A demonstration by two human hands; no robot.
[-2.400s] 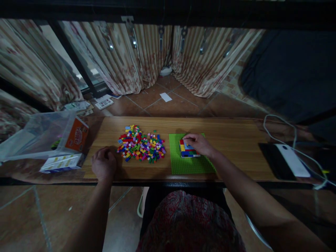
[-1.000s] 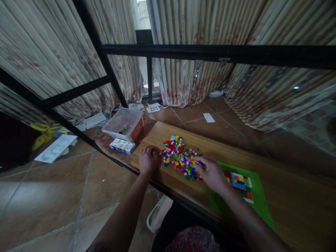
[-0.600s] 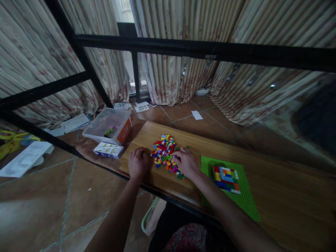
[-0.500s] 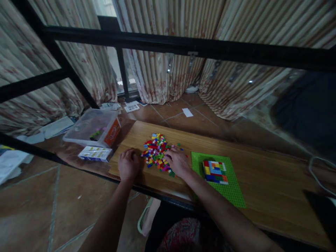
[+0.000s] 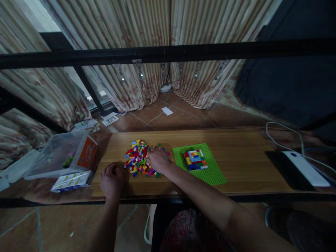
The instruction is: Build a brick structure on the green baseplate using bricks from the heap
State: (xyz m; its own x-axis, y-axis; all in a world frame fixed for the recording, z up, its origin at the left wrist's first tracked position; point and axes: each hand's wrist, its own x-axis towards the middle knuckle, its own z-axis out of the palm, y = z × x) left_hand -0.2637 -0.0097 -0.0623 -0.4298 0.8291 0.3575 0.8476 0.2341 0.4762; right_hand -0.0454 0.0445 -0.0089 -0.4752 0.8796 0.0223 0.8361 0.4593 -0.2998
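Note:
A heap of small multicoloured toy bricks (image 5: 139, 159) lies on the wooden board. My right hand (image 5: 159, 160) reaches over the heap's right side, its fingers bent down together among the bricks; whatever they pinch is hidden. To the left of the heap, my left hand (image 5: 112, 181) rests on the wood with curled fingers, and I cannot see inside it. A green studded baseplate (image 5: 214, 171) lies right of the heap. On it stands a low block built of coloured bricks (image 5: 195, 160), apart from both hands.
At the left stand a clear plastic box (image 5: 55, 154) with an orange label and a small white carton (image 5: 72, 181). A white device (image 5: 306, 168) with a looping cable (image 5: 285, 124) is on the right. A black rail (image 5: 168, 54) crosses beyond the board.
The view has turned right, so everything sits further left and the device on the right shows more. My right hand stays at the brick heap; my left hand stays curled beside it.

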